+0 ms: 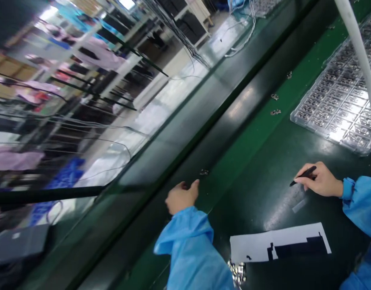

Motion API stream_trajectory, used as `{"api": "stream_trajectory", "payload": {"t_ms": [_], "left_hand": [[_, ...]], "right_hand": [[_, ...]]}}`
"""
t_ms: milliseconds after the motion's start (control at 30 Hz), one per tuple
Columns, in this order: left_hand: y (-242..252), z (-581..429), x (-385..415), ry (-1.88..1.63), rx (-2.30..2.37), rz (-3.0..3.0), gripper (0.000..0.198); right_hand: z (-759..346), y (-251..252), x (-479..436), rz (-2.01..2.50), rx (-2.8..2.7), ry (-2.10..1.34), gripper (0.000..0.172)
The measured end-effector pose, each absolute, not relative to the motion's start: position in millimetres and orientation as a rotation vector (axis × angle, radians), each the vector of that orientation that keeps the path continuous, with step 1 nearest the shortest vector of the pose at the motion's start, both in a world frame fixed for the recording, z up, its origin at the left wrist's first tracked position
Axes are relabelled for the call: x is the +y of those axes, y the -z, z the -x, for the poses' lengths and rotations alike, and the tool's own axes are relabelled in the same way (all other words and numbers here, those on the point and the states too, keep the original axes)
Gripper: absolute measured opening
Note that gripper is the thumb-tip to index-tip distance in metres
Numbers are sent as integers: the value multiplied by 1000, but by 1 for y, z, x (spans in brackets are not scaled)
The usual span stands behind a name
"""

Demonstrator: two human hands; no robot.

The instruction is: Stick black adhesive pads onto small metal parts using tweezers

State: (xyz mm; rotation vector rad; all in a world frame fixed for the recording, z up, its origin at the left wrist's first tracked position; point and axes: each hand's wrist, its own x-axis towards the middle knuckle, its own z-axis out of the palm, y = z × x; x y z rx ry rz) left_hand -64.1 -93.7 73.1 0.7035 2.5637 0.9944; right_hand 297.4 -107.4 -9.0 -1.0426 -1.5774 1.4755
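Head: our clear tray (pixel 324 133) holds metal parts (pixel 320 110).
Our right hand (pixel 320 180) pinches a tool (pixel 308 172); left hand's (pixel 182 198) grip, we cannot tell.

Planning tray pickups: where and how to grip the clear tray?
Probably pinch the clear tray by its near rim, coming from where the right hand is: that edge faces the person, metal parts fill the compartments, and the white tube crosses in front farther right.
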Motion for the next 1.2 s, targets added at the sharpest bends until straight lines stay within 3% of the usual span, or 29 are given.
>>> {"api": "stream_trajectory", "payload": {"t_ms": [100, 167, 267, 400, 567, 1200], "left_hand": [[-96, 26, -141, -794, 2809, -927, 23], [-94, -21, -184, -623, 2755, -1382, 26], [-72, -103, -251, -541, 2189, -1972, 20], [-31, -181, -306, -459, 1778, -2158, 27], [-7, -203, -309, -333, 1938, -2225, 33], [-6, -203, -299, -224, 1946, -2266, 33]], "right_hand": [[-298, 6, -102, 1080, -1573, -1469, 22], [-299, 5, -100, 1096, -1518, -1514, 26], [-310, 2, -107, 1025, -1431, -1687, 33], [-339, -7, -136, 935, -1478, -1950, 31], [-356, -7, -156, 937, -1570, -1982, 29], [-348, -4, -154, 981, -1709, -1965, 29]]}}
